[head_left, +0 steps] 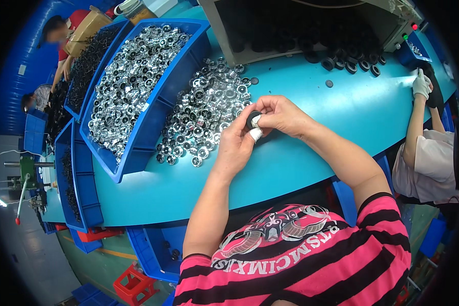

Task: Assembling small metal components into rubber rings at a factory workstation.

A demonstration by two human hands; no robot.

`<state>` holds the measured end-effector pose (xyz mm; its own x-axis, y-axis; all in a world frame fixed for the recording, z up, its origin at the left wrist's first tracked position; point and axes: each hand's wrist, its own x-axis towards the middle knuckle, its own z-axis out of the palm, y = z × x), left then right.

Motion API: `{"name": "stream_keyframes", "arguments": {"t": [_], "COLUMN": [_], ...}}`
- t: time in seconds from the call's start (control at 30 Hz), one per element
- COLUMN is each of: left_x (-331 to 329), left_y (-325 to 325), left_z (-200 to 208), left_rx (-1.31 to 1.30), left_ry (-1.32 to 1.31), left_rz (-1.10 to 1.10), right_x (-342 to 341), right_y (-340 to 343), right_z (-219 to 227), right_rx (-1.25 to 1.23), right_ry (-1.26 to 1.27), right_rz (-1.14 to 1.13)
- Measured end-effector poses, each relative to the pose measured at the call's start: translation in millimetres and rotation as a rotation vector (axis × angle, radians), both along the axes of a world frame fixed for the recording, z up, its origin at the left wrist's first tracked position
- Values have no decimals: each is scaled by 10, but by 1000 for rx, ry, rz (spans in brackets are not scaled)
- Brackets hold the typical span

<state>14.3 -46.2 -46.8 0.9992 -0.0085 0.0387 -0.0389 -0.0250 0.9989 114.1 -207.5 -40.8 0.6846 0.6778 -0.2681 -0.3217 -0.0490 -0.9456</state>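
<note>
My left hand [234,145] and my right hand [283,118] meet over the middle of the table. Between their fingertips they grip a small black rubber tire [250,120], fingers curled round it from both sides. White wrapping covers both thumb tips. Whether a wheel hub sits inside the tire is hidden by the fingers. Just left of my hands lies a loose heap of shiny chrome wheel hubs [199,122] with dark centres. Beyond the heap, a long blue bin [160,104] is full of the same hubs.
Black tires [351,67] spill from a grey metal housing [229,41] at the back. Further blue bins with black parts [81,168] stand left. A co-worker's gloved hand [422,85] works at the right end. A red stool [135,284] and a blue crate [153,255] are below the table.
</note>
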Motion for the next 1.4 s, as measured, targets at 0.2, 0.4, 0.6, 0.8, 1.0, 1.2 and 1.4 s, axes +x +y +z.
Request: {"name": "stream_keyframes", "arguments": {"t": [0.2,0.4,0.6,0.8,1.0,1.2,1.4], "left_x": [20,27,6,17,6,10,9], "left_y": [53,59,50,-29,-24,-3,16], "left_z": [20,68,75,15,59,-14,-2], "left_rx": [-197,-326,-200,-69,-1,33,-103], "left_ry": [56,5,31,-117,-57,-62,-24], "left_rz": [-20,-12,25,34,0,-2,-1], "right_x": [32,160,110,98,61,29,82], "right_y": [-44,-151,-123,-107,-104,-73,-108], "right_z": [128,119,149,188,201,140,136], "right_rx": [88,196,128,13,-33,-23,16], "right_ry": [131,229,128,35,9,-48,-5], "right_rz": [43,83,58,91,51,21,90]}}
